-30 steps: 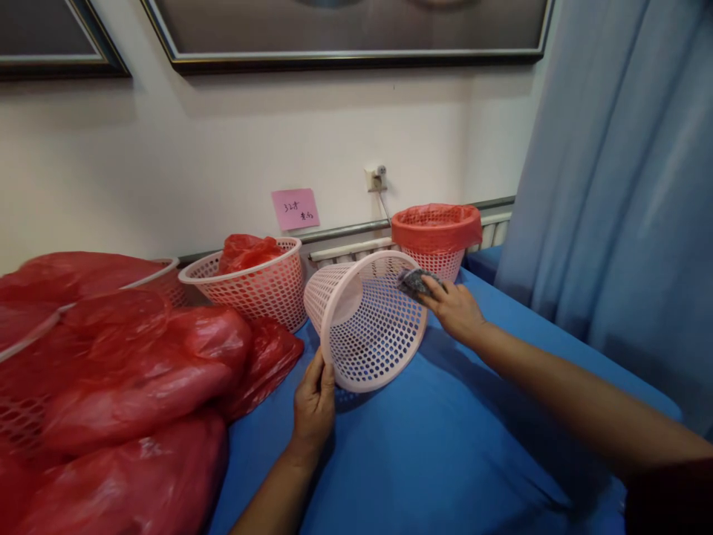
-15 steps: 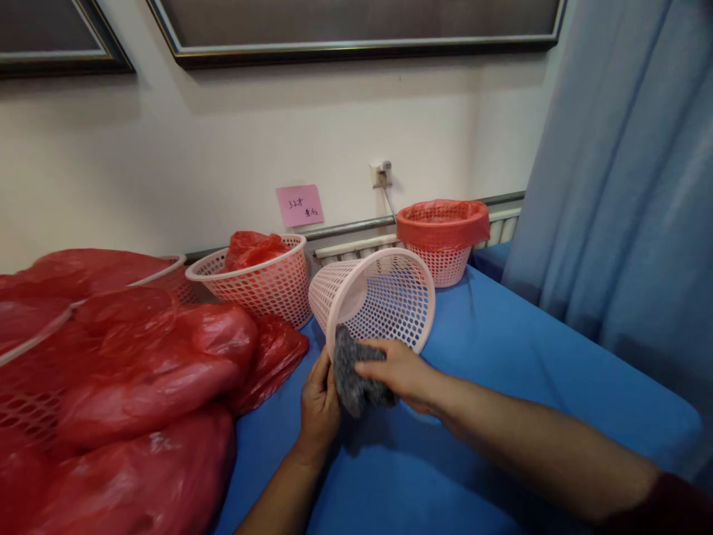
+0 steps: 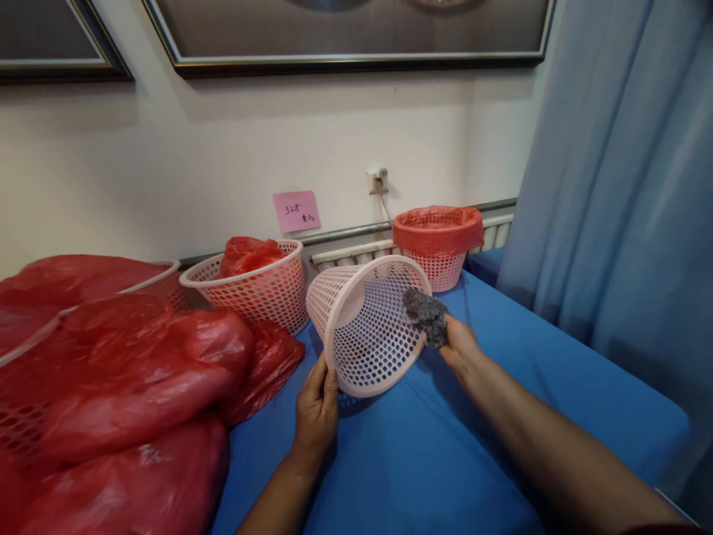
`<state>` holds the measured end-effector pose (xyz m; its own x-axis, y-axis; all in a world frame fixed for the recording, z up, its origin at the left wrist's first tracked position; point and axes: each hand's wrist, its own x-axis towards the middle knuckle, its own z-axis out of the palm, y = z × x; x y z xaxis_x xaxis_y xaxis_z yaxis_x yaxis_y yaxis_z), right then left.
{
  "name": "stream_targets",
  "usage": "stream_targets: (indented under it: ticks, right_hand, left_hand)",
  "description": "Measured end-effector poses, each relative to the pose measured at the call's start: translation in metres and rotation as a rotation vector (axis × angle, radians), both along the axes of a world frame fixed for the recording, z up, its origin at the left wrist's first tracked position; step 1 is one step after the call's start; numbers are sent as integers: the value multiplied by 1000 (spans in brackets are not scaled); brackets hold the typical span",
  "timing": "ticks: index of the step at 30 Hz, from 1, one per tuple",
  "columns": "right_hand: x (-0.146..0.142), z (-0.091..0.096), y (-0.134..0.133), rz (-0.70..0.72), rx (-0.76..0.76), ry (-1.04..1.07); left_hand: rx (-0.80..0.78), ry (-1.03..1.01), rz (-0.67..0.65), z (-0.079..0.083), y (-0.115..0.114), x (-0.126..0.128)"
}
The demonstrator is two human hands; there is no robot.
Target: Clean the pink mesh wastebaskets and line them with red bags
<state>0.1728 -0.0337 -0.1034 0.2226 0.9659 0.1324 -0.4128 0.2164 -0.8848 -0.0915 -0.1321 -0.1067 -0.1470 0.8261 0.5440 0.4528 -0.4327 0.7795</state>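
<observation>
A pale pink perforated basket [image 3: 365, 327] lies tipped on its side on the blue table cover [image 3: 445, 446], its mouth facing me. My left hand [image 3: 316, 412] grips the lower left of its rim. My right hand [image 3: 460, 345] is closed on a crumpled grey cloth [image 3: 426, 313] and presses it against the right side of the rim.
A pink basket with a red bag inside [image 3: 253, 279] stands behind left. Another basket lined with a red bag [image 3: 437, 241] stands at the back by the wall. Red bags and baskets pile up at left [image 3: 111, 371]. A blue curtain [image 3: 624, 186] hangs at right.
My right hand with the grey cloth has moved from the lower left of the rim, near my left hand, up to the right side of the rim. The basket stays tipped.
</observation>
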Motion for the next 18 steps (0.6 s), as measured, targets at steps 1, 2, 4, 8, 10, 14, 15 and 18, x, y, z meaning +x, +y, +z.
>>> stream_targets:
  ticks: [1,2,4,8,10,14,15,18]
  right_hand:
    - [-1,-11,-7,-32,-20,-36]
    - [-1,-18,-12,-64,-36,-72]
    - [2,-20,-15,-117,-42,-137]
    - [20,0,0,-239,152,-519]
    - [28,3,4,-275,238,-884]
    - [22,-19,-19,-97,82,-1331]
    - [16,-26,-30,-23,44,-1358]
    - [-14,-42,-63,174,61,-1312]
  left_hand:
    - [-1,-5,6,0,0,0]
    - [-1,-10,14,0,0,0]
    - [-1,-21,27,0,1,-1]
    - [1,-27,28,0,2,-3]
    - [4,-20,25,0,2,-4]
    - [-3,-21,14,0,2,-3]
    - [-5,-26,17,-1,1,-3]
    - [-11,-42,37,-2,0,-1]
